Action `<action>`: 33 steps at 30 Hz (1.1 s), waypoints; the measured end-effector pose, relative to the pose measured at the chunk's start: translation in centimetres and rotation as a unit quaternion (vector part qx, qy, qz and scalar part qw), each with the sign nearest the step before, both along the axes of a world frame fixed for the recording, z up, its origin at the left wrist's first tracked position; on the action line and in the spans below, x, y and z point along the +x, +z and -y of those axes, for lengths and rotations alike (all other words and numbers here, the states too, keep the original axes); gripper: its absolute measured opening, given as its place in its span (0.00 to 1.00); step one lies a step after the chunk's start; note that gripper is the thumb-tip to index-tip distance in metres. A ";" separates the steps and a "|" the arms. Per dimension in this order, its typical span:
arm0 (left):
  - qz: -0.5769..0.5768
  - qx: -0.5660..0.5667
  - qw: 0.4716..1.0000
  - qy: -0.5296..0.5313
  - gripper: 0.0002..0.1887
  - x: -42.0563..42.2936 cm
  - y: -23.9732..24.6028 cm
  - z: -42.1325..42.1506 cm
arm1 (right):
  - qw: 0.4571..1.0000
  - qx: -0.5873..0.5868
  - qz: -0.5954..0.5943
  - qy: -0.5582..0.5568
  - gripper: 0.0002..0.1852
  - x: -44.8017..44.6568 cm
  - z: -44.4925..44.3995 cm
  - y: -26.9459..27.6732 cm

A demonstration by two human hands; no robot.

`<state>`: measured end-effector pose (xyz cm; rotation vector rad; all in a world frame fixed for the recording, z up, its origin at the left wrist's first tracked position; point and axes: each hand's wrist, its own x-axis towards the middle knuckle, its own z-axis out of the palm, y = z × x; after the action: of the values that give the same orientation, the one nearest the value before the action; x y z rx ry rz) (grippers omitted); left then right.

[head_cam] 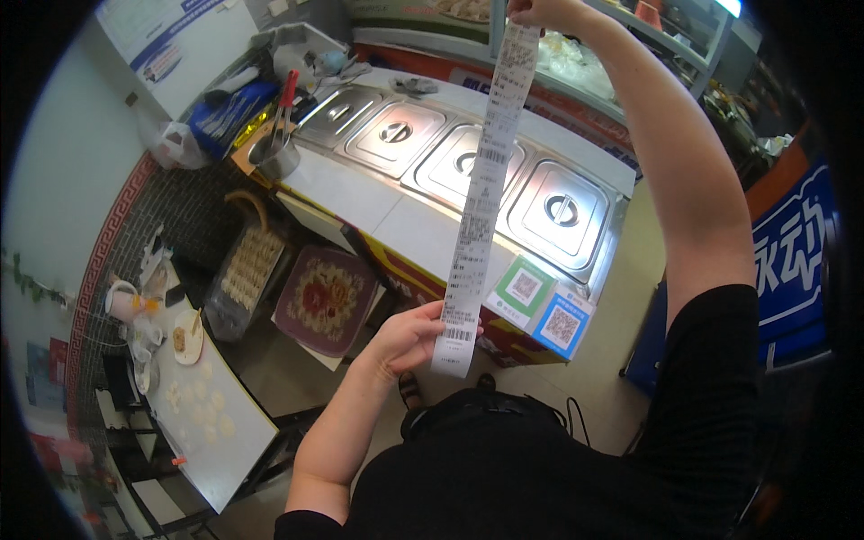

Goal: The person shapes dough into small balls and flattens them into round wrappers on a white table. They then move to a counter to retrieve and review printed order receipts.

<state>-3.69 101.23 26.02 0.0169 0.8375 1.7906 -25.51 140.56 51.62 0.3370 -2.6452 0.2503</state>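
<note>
A long strip of printed receipt paper (489, 175) is stretched between my two hands, bearing print and barcodes. My left hand (415, 337) pinches it close to its lower end. Raised high at the top of the picture, my right hand (547, 15) grips the upper end. Behind the strip stands a counter (378, 209) with a row of stainless-steel pans under lids. The paper crosses in front of one pan lid (439, 162) and hides part of it. Another lid (560, 212) with a recessed handle lies to its right.
Two payment-code cards, green (521, 287) and blue (563, 325), lie on the counter's near corner. Red-handled tongs (287, 94) stand in a metal pot (277, 162). A flower-patterned stool (327, 300), a tray of dumplings (253, 266) and a table (229, 466) with dough rounds are at left.
</note>
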 end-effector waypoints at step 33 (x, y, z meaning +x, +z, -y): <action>-0.032 -0.073 0.996 -0.036 0.22 1.5 -4.3 0.0 | 0.970 -0.172 0.146 0.092 0.06 8.7 0.5 3.3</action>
<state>-2.19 101.19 21.75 0.0092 0.9986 1.6646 -16.82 140.05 54.96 0.4586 -2.7829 0.8658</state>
